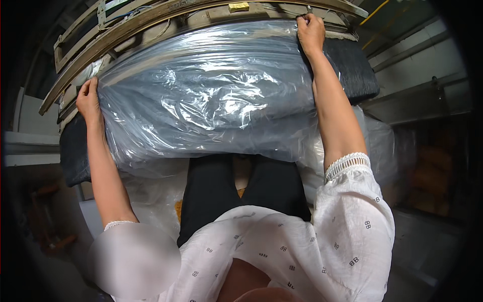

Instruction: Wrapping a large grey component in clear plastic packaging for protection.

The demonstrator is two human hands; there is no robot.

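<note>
Both hands, left hand and right hand, grip clear plastic wrap over a dark cushion.

White patterned blouse, loose sleeves; lace-trimmed cuffs, black trousers

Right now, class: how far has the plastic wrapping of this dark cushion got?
Done: the clear plastic sheet already covers the middle of the dark cushion. In hand: left hand and right hand grip the sheet's far edge. Left: both cushion ends remain bare.
</note>
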